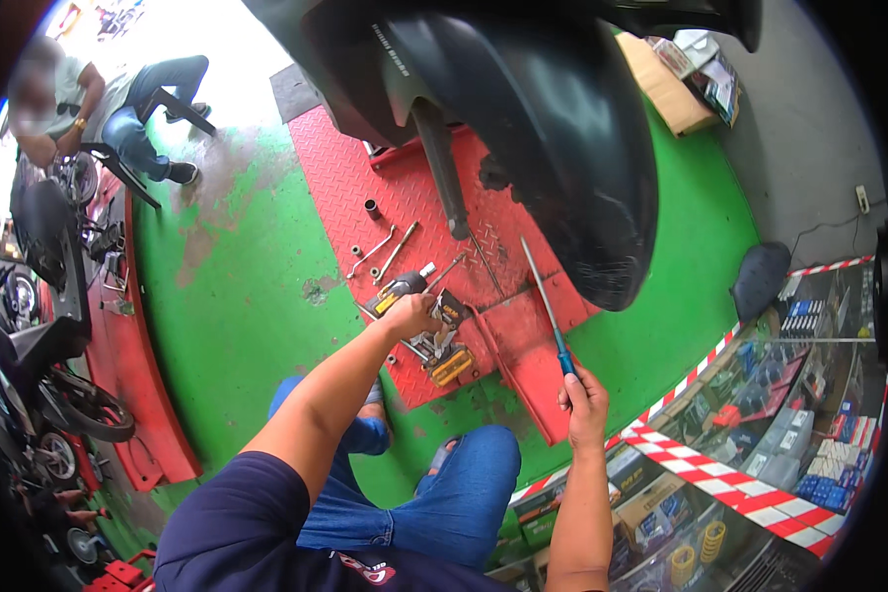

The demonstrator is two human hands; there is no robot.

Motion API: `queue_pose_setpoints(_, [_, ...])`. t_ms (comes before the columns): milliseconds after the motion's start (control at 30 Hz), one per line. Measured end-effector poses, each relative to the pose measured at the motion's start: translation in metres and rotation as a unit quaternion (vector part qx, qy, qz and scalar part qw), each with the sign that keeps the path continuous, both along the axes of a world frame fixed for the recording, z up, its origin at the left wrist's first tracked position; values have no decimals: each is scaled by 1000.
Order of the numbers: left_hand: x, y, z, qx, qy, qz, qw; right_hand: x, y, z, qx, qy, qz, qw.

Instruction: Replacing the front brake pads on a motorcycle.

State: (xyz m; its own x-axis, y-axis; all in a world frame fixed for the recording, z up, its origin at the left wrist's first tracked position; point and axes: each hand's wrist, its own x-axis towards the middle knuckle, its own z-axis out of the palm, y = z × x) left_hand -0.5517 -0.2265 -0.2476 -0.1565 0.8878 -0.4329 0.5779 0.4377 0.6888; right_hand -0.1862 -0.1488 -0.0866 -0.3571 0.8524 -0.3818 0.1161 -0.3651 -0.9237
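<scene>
My right hand [584, 400] is closed round the blue handle of a long screwdriver [547, 301], its thin metal shaft pointing up and away. To the left, my left hand [411, 317] reaches down into a cluster of tools on the red lift platform [340, 163]. Its fingers are bent together beside a small dark box [451, 308]; what they grip, if anything, is hidden. A black and yellow power tool [402, 288] lies just beyond that hand. Close by on the near side is a yellow and black tool part [452, 366].
Above the platform hangs a motorcycle's dark front fender [562, 148], with a fork leg [439, 168] beside it. A ratchet wrench [397, 252] and a black socket [371, 208] lie farther off. Glass display cases [760, 414] stand right; a seated person [94, 109] and motorcycles [64, 335] are left.
</scene>
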Motion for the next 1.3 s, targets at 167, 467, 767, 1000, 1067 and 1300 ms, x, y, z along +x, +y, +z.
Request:
queue_pose_setpoints(167, [-6, 11, -42, -9, 21, -67, 998, -17, 44, -45, 34, 29, 24, 999])
queue_pose_setpoints(467, [0, 23, -60, -60, 149, -48, 986, -38, 117, -87, 75, 28, 50, 996])
queue_pose_setpoints(767, [12, 11, -11, 0, 263, 98, 960, -43, 137, -97, 55, 37, 64, 996])
queue_pose_setpoints(1000, [-36, 85, 127, 424, 180, 353, 815, -51, 152, -81, -42, 78, 128, 988])
queue_pose_setpoints(1067, [-38, 123, 155, 376, 190, 371, 827, -55, 151, -73, -35, 65, 150, 986])
queue_pose_setpoints(1300, [-43, 167, 167, 290, -37, 378, 878, -69, 157, -63, -195, 25, 239, 951])
